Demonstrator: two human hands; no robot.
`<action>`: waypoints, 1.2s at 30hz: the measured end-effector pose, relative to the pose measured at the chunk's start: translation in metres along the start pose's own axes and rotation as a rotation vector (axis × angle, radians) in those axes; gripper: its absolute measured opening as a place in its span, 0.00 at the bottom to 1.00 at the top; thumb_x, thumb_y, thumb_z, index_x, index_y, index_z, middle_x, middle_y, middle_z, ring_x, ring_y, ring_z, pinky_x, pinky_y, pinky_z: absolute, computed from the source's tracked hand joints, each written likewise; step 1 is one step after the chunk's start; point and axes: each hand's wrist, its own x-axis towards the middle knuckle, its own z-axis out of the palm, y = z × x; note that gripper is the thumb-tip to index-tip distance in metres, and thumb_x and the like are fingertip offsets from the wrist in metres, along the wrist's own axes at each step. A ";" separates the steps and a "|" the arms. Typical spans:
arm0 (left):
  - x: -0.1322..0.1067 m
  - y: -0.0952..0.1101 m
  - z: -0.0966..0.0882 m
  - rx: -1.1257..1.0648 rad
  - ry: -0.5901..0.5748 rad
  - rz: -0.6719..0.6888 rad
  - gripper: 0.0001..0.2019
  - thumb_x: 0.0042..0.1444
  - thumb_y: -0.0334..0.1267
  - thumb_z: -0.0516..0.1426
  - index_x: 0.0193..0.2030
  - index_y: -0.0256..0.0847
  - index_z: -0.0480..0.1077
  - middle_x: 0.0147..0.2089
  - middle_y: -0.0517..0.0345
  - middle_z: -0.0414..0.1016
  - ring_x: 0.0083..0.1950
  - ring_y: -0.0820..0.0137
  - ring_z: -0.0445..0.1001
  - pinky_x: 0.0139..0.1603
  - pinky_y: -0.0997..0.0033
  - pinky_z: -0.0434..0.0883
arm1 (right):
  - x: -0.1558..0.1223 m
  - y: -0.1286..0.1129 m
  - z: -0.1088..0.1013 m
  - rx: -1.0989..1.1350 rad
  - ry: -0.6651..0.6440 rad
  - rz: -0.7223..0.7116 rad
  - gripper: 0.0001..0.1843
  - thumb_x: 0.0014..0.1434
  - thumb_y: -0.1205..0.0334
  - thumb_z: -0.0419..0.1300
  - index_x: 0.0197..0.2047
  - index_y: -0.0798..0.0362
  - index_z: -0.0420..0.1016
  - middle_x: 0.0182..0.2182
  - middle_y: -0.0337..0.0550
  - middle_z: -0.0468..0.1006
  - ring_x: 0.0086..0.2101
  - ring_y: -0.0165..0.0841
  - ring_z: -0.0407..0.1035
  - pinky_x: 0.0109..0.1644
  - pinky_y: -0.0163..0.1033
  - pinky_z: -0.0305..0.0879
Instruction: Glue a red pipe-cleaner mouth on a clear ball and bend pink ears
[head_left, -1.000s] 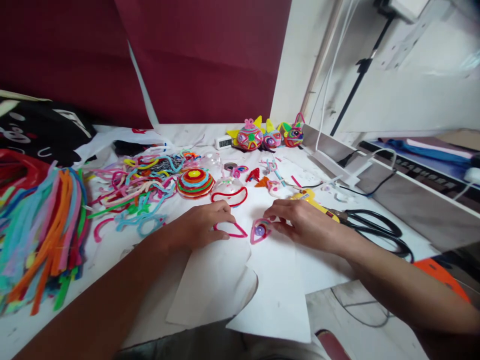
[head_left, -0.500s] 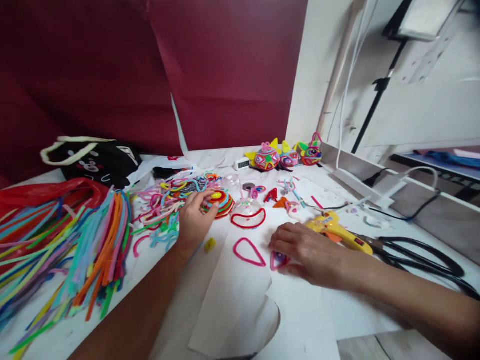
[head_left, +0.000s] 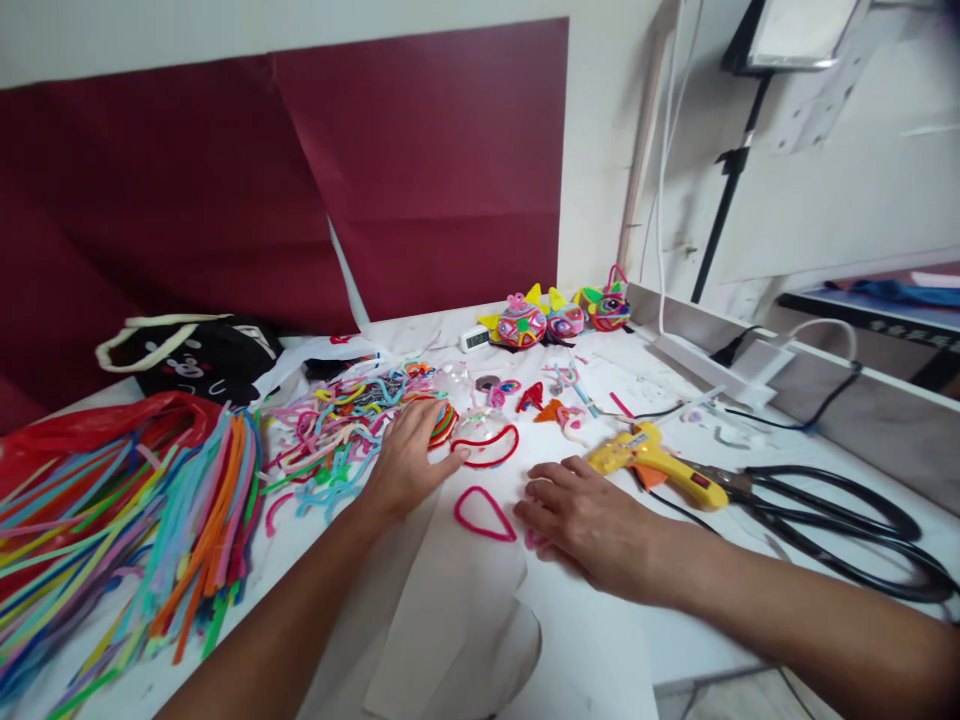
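Observation:
My left hand (head_left: 409, 460) rests on a coiled disc (head_left: 444, 424) of striped pipe cleaners, with its thumb stretched out to the right; the fingers cover most of the disc. My right hand (head_left: 585, 525) lies low over the paper, fingers loosely bent and slightly apart, covering most of a pink pipe-cleaner piece (head_left: 535, 540). Between the hands lies a pink teardrop-shaped loop (head_left: 485, 514). Just beyond it, a red curved pipe-cleaner outline (head_left: 487, 460) leans against a clear plastic dome (head_left: 484, 426). White paper (head_left: 442, 610) lies beneath the pink loop.
Pipe cleaners (head_left: 180, 510) lie bundled at left, with a tangle of cut pieces (head_left: 337, 430) beyond. A yellow glue gun (head_left: 660, 462) and black-handled scissors (head_left: 832, 520) lie at right. Finished colourful figures (head_left: 523, 322), a small timer (head_left: 474, 339) and a black bag (head_left: 199, 360) stand behind.
The view has tilted up. My left hand has spread further over the disc, its thumb now reaching right. A small yellow piece near it is out of sight. My right hand covers more of the pink piece.

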 end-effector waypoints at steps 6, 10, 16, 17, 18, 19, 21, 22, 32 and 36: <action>0.019 0.008 0.001 0.061 -0.209 0.072 0.43 0.51 0.59 0.57 0.68 0.34 0.54 0.69 0.38 0.58 0.71 0.48 0.51 0.67 0.45 0.52 | -0.001 0.002 0.001 -0.072 -0.054 0.012 0.16 0.61 0.70 0.54 0.52 0.54 0.71 0.48 0.54 0.76 0.56 0.49 0.62 0.51 0.53 0.58; 0.030 0.010 0.005 0.063 -0.279 0.094 0.45 0.50 0.60 0.57 0.69 0.35 0.52 0.69 0.39 0.58 0.71 0.46 0.51 0.66 0.43 0.51 | 0.002 0.003 -0.003 -0.090 -0.102 0.028 0.13 0.64 0.69 0.52 0.49 0.54 0.72 0.44 0.52 0.77 0.51 0.46 0.66 0.48 0.50 0.58; 0.036 0.010 0.006 0.039 -0.327 0.141 0.44 0.47 0.60 0.58 0.68 0.39 0.55 0.68 0.40 0.60 0.70 0.48 0.53 0.68 0.45 0.48 | 0.002 0.004 -0.010 -0.114 -0.041 0.003 0.10 0.62 0.68 0.52 0.45 0.56 0.72 0.38 0.50 0.77 0.42 0.41 0.69 0.44 0.46 0.55; 0.037 0.011 0.006 0.035 -0.329 0.138 0.45 0.46 0.61 0.59 0.68 0.39 0.55 0.68 0.40 0.60 0.70 0.48 0.54 0.68 0.45 0.49 | 0.002 0.004 -0.010 -0.120 -0.025 0.000 0.10 0.61 0.67 0.53 0.45 0.56 0.71 0.38 0.50 0.77 0.41 0.41 0.69 0.44 0.46 0.55; 0.037 0.012 0.006 0.032 -0.330 0.133 0.46 0.45 0.61 0.59 0.68 0.39 0.55 0.68 0.39 0.60 0.69 0.47 0.56 0.67 0.45 0.51 | 0.002 0.004 -0.010 -0.126 -0.011 0.000 0.10 0.60 0.66 0.54 0.45 0.56 0.71 0.37 0.50 0.77 0.40 0.41 0.69 0.44 0.46 0.54; 0.038 0.013 0.006 0.030 -0.327 0.129 0.46 0.44 0.60 0.60 0.67 0.39 0.56 0.67 0.39 0.61 0.68 0.47 0.57 0.67 0.46 0.52 | 0.002 0.004 -0.010 -0.134 0.002 0.002 0.11 0.59 0.65 0.55 0.45 0.56 0.71 0.36 0.50 0.77 0.40 0.41 0.69 0.43 0.47 0.54; 0.039 0.016 0.005 0.028 -0.319 0.119 0.44 0.45 0.57 0.60 0.67 0.39 0.57 0.65 0.38 0.64 0.66 0.47 0.61 0.66 0.47 0.54 | 0.001 0.006 -0.011 -0.149 0.020 0.007 0.13 0.58 0.63 0.56 0.46 0.57 0.70 0.35 0.50 0.77 0.39 0.42 0.69 0.44 0.47 0.54; 0.039 0.018 0.005 0.027 -0.315 0.114 0.43 0.45 0.55 0.60 0.67 0.38 0.57 0.64 0.38 0.65 0.66 0.47 0.62 0.65 0.48 0.55 | 0.001 0.006 -0.012 -0.151 0.023 0.011 0.14 0.57 0.62 0.57 0.46 0.57 0.70 0.35 0.50 0.77 0.38 0.42 0.69 0.44 0.47 0.54; 0.032 0.022 -0.001 -0.014 -0.322 0.122 0.41 0.47 0.50 0.59 0.67 0.38 0.56 0.66 0.41 0.63 0.66 0.51 0.63 0.66 0.51 0.56 | 0.000 0.014 -0.011 0.073 0.037 0.043 0.13 0.60 0.71 0.55 0.48 0.55 0.73 0.39 0.50 0.78 0.41 0.38 0.71 0.45 0.42 0.59; 0.026 0.018 0.002 -0.041 -0.295 0.124 0.40 0.48 0.50 0.60 0.67 0.39 0.55 0.67 0.41 0.62 0.67 0.52 0.60 0.69 0.49 0.47 | -0.001 0.017 -0.010 0.233 0.058 0.068 0.15 0.61 0.71 0.55 0.51 0.55 0.72 0.42 0.51 0.78 0.42 0.36 0.72 0.45 0.39 0.62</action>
